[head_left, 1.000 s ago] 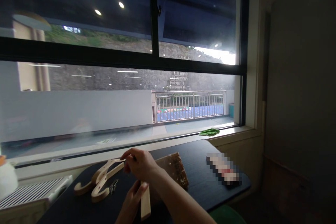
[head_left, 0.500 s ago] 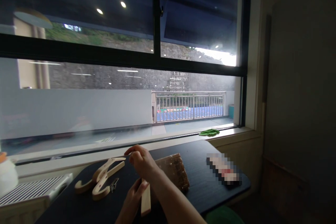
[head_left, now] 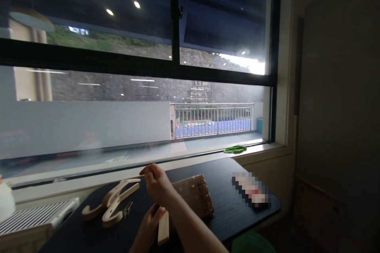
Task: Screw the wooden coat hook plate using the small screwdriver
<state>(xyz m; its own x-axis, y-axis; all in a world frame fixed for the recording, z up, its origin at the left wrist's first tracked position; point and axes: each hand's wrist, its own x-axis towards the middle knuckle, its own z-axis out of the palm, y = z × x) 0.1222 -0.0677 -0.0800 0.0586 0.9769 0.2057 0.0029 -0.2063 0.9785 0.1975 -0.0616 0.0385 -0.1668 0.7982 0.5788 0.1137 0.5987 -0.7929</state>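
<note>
My left hand [head_left: 151,219] is closed around a flat, pale wooden strip [head_left: 163,230], whose near end sticks out toward me above the dark table. My right hand [head_left: 156,182] is just above and beyond it, its fingers curled; what they grip, if anything, is hidden. Under my right forearm lies a thick brown wooden board [head_left: 194,195] with a rough, bark-like edge. To the left rest curved pale wooden pieces [head_left: 113,215] with hooked ends, crossing one another. Close beside them is a small pile of metal screws [head_left: 127,209].
A blurred-out flat object [head_left: 251,189] lies at the right of the black table [head_left: 224,182]. On the windowsill sits a green cloth [head_left: 235,149]. A white radiator [head_left: 38,217] and white container [head_left: 6,199] are at left; something green and round [head_left: 252,242] is below the table.
The view has shifted slightly, so everything sits a little further left. Both hands keep nearly the same position at the wooden strip.
</note>
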